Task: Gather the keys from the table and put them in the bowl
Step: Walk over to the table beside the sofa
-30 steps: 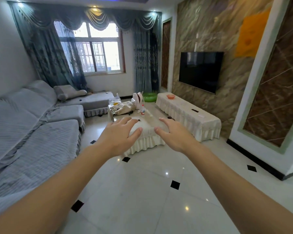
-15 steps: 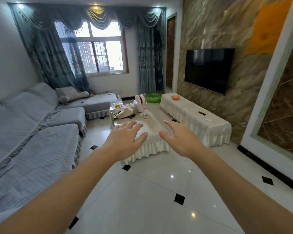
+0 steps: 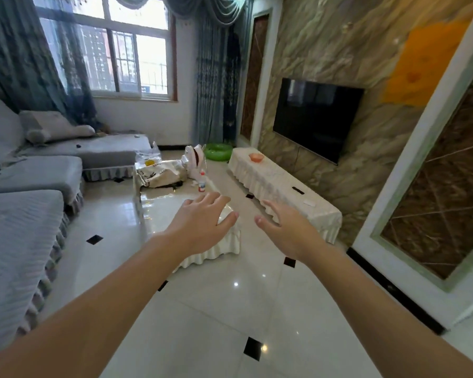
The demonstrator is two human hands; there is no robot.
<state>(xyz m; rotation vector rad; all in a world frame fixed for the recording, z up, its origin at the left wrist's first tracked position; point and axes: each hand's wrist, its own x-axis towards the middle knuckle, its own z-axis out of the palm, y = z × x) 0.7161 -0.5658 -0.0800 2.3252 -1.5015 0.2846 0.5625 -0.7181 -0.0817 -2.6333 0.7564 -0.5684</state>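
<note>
Seeing both arms stretched fwd over the floor. Left hand palm down, fingers spread, empty, touching nothing. Right hand same: splayed loose, empty. Both hang in air in front of the table; its glossy near half is bare, bags + bottle crowd the far end. Sofa along the left, TV bench along the right; clear tile lane btwn them. Bowl, orange, sits on bench's far end. Keys: can't make them out from here.
</note>
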